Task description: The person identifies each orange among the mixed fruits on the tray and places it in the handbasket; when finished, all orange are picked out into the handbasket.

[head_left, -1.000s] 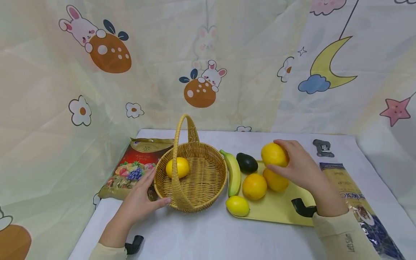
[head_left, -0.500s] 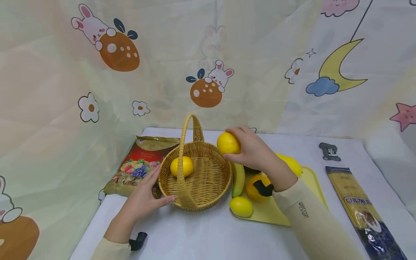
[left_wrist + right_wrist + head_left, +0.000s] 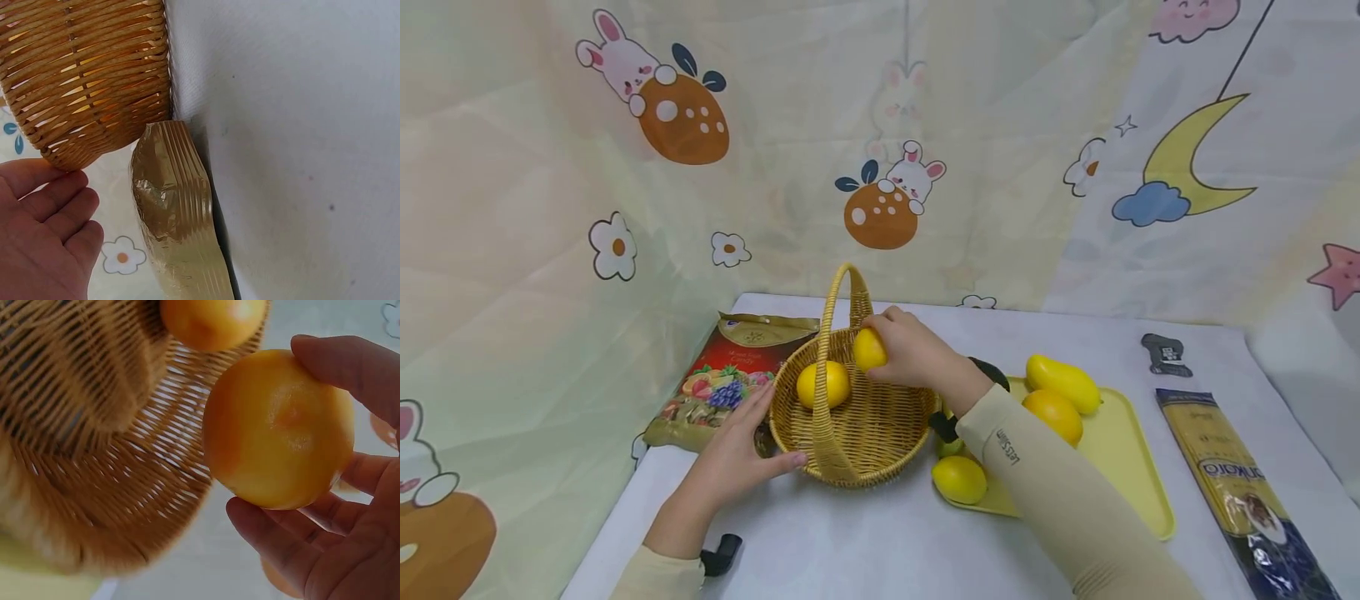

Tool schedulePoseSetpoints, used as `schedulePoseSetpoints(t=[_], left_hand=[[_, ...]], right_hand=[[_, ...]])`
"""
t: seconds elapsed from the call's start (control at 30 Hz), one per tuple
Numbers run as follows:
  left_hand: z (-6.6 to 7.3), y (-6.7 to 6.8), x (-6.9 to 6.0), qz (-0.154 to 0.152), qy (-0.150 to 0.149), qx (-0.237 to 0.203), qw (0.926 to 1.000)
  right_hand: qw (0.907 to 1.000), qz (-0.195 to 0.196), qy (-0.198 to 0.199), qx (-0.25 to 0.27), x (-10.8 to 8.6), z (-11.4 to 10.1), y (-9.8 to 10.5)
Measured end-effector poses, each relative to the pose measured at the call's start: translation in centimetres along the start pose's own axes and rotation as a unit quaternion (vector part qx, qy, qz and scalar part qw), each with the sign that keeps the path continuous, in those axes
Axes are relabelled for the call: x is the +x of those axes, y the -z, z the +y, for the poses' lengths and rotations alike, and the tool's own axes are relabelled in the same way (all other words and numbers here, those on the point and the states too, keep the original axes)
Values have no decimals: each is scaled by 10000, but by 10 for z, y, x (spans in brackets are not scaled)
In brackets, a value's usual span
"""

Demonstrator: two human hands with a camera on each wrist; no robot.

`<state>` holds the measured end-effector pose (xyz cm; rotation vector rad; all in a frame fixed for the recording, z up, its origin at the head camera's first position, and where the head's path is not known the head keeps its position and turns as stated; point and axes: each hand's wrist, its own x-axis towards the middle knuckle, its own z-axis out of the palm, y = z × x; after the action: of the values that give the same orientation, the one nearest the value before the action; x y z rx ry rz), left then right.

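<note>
A round wicker basket [image 3: 868,442] with a tall handle stands before me, one yellow-orange orange [image 3: 824,385] inside it. Over its right half, my right hand [image 3: 917,354] grips a second orange [image 3: 281,431] between thumb and fingers. In the right wrist view this fruit is beside the woven wall, apart from the first orange. My left hand [image 3: 733,450] rests against the basket's left side, fingers extended and thumb near the front rim. The left wrist view has its fingertips [image 3: 75,178] touching the rim.
A yellow tray [image 3: 1131,467] on the right bears a mango [image 3: 1063,383] and another orange [image 3: 1054,415]. A lemon [image 3: 959,480] lies at its near left corner. My right arm hides most of an avocado [image 3: 991,371]. Candy bag [image 3: 715,375] left; long gold-blue packet [image 3: 1240,483] right.
My right hand has carried the orange leftward from above the tray to over the basket. The mango on the tray has come into view. My left hand stays against the basket.
</note>
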<state>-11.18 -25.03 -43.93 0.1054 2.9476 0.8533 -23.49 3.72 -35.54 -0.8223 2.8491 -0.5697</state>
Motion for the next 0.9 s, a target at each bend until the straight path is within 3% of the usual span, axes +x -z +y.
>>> schedulePoseSetpoints(t=[0.5, 0.9], left_hand=[[2, 2, 0, -68, 77, -33, 9999], [2, 2, 1, -77, 105, -20, 9999]], right_hand=[[9962, -685, -289, -445, 25, -9, -26], [9935, -866, -333, -654, 29, -6, -33]])
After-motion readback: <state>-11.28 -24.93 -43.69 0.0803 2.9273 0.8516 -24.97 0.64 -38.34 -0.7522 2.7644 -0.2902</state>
